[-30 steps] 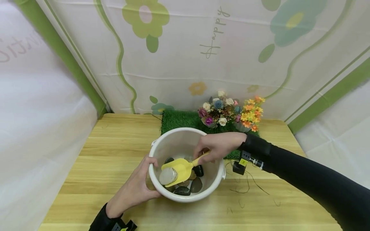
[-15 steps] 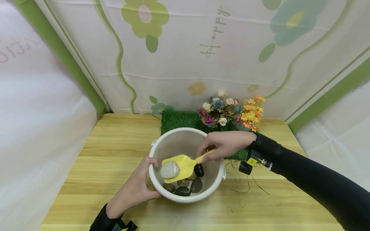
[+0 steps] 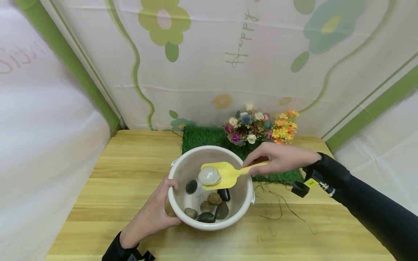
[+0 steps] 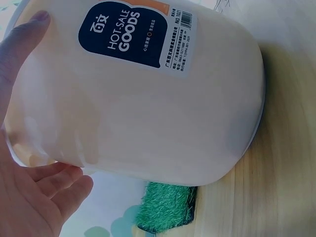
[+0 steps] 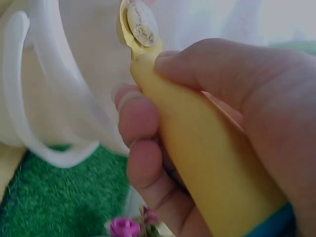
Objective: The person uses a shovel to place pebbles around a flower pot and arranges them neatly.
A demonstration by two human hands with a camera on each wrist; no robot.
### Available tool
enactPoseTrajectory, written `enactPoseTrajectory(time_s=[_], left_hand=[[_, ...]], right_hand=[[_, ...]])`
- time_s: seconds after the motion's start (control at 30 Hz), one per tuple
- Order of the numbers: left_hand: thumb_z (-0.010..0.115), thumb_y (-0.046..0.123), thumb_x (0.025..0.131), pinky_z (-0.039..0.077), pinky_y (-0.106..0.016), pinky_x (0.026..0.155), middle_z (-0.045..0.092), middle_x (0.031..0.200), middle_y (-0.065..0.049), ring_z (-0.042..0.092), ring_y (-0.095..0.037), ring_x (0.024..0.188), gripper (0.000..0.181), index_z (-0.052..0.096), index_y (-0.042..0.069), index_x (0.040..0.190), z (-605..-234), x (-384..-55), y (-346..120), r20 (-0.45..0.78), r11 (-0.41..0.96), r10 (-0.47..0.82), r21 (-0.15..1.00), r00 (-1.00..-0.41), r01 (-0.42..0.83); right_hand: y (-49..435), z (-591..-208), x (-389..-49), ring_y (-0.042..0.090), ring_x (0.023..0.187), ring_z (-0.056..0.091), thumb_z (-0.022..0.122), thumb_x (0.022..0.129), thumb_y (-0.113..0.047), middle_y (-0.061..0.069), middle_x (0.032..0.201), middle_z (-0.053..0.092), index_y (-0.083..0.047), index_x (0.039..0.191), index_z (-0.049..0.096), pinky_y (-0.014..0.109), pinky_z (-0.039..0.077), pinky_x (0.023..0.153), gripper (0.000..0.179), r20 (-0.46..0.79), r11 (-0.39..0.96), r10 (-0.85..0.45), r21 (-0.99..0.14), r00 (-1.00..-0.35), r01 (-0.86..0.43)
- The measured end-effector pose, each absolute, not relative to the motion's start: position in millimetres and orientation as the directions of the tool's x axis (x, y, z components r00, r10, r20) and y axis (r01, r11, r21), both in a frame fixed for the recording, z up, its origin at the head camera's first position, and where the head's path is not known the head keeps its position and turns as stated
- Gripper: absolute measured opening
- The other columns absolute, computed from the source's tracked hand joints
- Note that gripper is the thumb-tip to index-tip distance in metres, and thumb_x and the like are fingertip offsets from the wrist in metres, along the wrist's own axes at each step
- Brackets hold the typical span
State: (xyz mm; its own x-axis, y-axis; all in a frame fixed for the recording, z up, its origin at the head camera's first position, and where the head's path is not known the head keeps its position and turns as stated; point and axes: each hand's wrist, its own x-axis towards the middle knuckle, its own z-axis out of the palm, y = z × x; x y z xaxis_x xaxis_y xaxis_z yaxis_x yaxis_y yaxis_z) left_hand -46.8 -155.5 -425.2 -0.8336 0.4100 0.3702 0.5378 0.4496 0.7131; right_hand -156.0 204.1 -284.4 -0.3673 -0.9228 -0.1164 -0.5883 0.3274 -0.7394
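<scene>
My right hand [image 3: 277,157] grips the handle of a yellow toy shovel [image 3: 230,175], fingers wrapped round it in the right wrist view. On the shovel's blade lies a smooth white stone [image 3: 209,176], over the opening of a white bucket [image 3: 243,214]. Inside the bucket are several dark and brown stones, among them a black stone [image 3: 191,186] and a round brown stone [image 3: 214,198]. My left hand [image 3: 156,206] holds the bucket's left rim, with fingers over the edge and the thumb along the outer wall. A printed label [image 4: 138,37] shows on that wall.
Behind the bucket lies a green turf mat [image 3: 202,137] bearing a mixed bouquet [image 3: 246,125] and some orange flowers [image 3: 284,127]. Loose dark threads [image 3: 277,210] lie on the wooden table [image 3: 130,174] at the right. Patterned white cloth [image 3: 202,61] hangs around it.
My right hand has moved right and up with the shovel, lifting the white stone from low at the bucket's left toward its upper middle. My left hand has stayed at the rim.
</scene>
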Motion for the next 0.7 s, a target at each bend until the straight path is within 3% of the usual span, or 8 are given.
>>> enactPoseTrajectory(time_s=[0.2,0.33,0.57,0.7], left_hand=[[0.081,0.046,0.061,0.043,-0.044,0.087,0.028,0.144,-0.007,0.034,-0.026,0.126,0.073,0.033,0.019,0.108,-424.5,-46.5,-154.8,0.365,0.455,0.416,0.709,-0.833,0.539],[0.082,0.045,0.060,0.042,-0.046,0.089,0.028,0.144,-0.008,0.034,-0.026,0.126,0.073,0.034,0.015,0.107,-424.0,-45.9,-155.5,0.360,0.459,0.413,0.711,-0.836,0.533],[0.082,0.043,0.061,0.041,-0.046,0.090,0.029,0.144,-0.007,0.035,-0.027,0.126,0.072,0.035,0.013,0.106,-424.1,-45.9,-155.3,0.359,0.456,0.411,0.715,-0.838,0.530],[0.081,0.044,0.061,0.041,-0.046,0.090,0.031,0.143,-0.007,0.035,-0.026,0.126,0.072,0.035,0.012,0.106,-423.2,-46.5,-154.7,0.362,0.458,0.409,0.713,-0.838,0.531]], right_hand=[[239.2,-279.7,-152.3,0.008,0.070,0.056,0.052,0.094,-0.019,-0.010,0.104,0.063,-0.024,0.118,0.060,0.029,0.049,0.059,0.026,-0.118,0.418,-0.870,-0.692,-0.479,-0.589],[261.5,-277.6,-153.1,0.008,0.059,0.050,0.054,0.092,-0.012,-0.010,0.086,0.062,-0.025,0.117,0.060,0.028,0.045,0.051,0.029,-0.078,0.435,-0.847,-0.669,-0.526,-0.603],[303.9,-279.0,-152.7,0.011,0.065,0.055,0.052,0.092,-0.006,-0.006,0.088,0.063,-0.019,0.122,0.057,0.030,0.049,0.057,0.033,-0.053,0.490,-0.777,-0.676,-0.627,-0.550],[330.6,-282.5,-149.6,0.011,0.065,0.054,0.051,0.093,-0.009,-0.006,0.078,0.061,-0.020,0.124,0.056,0.031,0.048,0.062,0.033,-0.076,0.566,-0.706,-0.660,-0.705,-0.495]])
